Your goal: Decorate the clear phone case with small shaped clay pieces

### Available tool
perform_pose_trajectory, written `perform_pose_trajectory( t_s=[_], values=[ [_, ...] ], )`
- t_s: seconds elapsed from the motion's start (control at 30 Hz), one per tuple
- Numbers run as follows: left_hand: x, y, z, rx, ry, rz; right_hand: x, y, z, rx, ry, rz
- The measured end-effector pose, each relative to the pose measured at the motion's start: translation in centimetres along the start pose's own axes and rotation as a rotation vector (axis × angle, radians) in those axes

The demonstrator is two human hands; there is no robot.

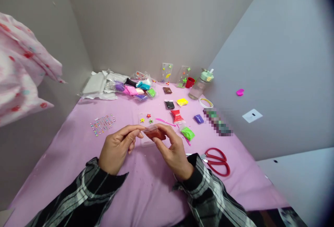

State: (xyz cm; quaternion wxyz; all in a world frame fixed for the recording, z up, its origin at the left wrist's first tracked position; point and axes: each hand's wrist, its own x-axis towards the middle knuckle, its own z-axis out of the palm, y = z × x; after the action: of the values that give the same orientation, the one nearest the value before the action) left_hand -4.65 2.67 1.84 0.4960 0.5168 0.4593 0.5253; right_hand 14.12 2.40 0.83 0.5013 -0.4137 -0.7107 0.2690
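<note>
Both my hands hold a small clear packet of brown clay (154,133) above the pink tabletop (78,157). My left hand (118,147) pinches the packet's left end with thumb and fingers. My right hand (173,150) grips its right side, fingers curled round it. Just behind the packet lies a clear phone case (146,118) with small clay flowers on it, and a pink modelling tool (165,121) lies beside that.
Clay packets lie about: red (176,115), green (188,133), purple (198,118), yellow (182,102), black (169,104), and a heap (138,88) at the back. Red scissors (217,160) sit right, a gem sticker sheet (102,124) left, a bottle (199,85) near the wall.
</note>
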Motion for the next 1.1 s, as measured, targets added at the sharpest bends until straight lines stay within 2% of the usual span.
perform_pose_trajectory(
  t_s=[0.13, 0.27, 0.53, 0.67, 0.9, 1.0, 1.1],
  values=[
    [-0.4, 0.1, 0.1, 0.169, 0.004, 0.156, 0.0, -0.1, 0.1, -0.078, 0.005, -0.087],
    [-0.2, -0.1, 0.3, 0.284, 0.011, 0.318, 0.1, -0.1, 0.2, -0.093, 0.018, -0.106],
    [0.1, -1.0, 0.0, 0.415, 0.038, 0.415, -0.2, 0.2, 0.3, -0.079, -0.012, -0.084],
    [0.1, -1.0, 0.1, 0.430, 0.001, 0.434, -0.1, 0.1, 0.3, -0.106, -0.036, -0.127],
    [0.0, -1.4, 0.6, 0.490, -0.056, 0.647, 0.0, 0.2, 0.2, -0.163, -0.056, -0.154],
    [-0.2, -1.1, 0.6, 0.450, -0.074, 0.610, -0.1, 0.2, 0.2, -0.157, -0.049, -0.135],
    [-0.2, -0.4, 0.2, 0.311, -0.032, 0.366, 0.0, 0.0, 0.1, -0.033, -0.046, -0.041]
  ],
)
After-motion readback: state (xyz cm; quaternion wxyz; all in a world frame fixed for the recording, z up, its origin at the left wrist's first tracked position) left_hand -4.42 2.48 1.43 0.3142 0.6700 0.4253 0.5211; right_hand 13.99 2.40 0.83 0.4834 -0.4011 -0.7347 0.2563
